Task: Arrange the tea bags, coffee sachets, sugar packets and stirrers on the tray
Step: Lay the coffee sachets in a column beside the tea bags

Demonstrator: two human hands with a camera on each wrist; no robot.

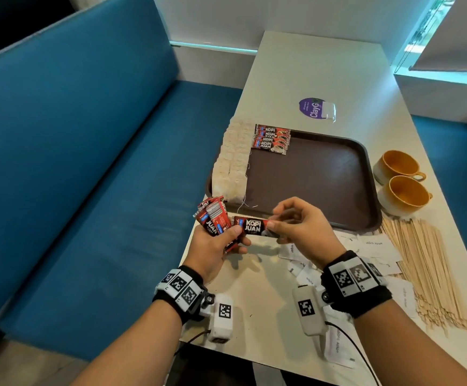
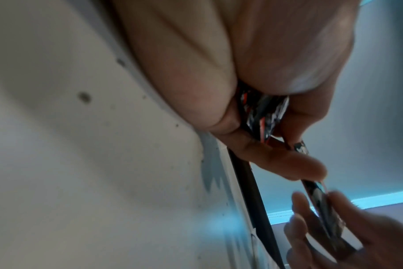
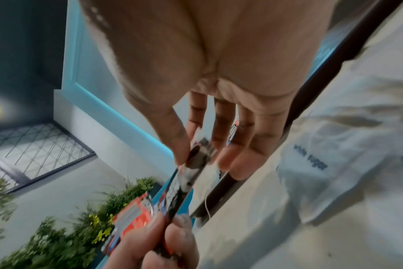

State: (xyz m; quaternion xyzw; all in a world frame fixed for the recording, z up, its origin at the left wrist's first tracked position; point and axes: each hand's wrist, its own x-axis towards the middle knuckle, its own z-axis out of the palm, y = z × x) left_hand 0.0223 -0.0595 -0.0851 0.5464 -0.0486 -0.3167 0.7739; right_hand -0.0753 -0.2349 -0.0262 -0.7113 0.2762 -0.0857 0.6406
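While the left hand [image 1: 215, 243] is clutching a bunch of sachets [image 1: 212, 218], the right hand [image 1: 302, 227] is pinching one sachet [image 1: 251, 226] — both above the desk [image 1: 265, 302], near the tray [image 1: 310, 174].

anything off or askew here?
Yes: the tea bags overhang the tray at its left rim, and one lone tea bag lies on the table beyond the tray, overlapping a purple sticker.

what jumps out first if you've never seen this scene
Both hands meet over the table's near edge: the right hand pinches one red Kopi Juan sachet that the left hand holds with a fanned bunch of sachets. Beyond lies the brown tray, tea bags lining its left side.
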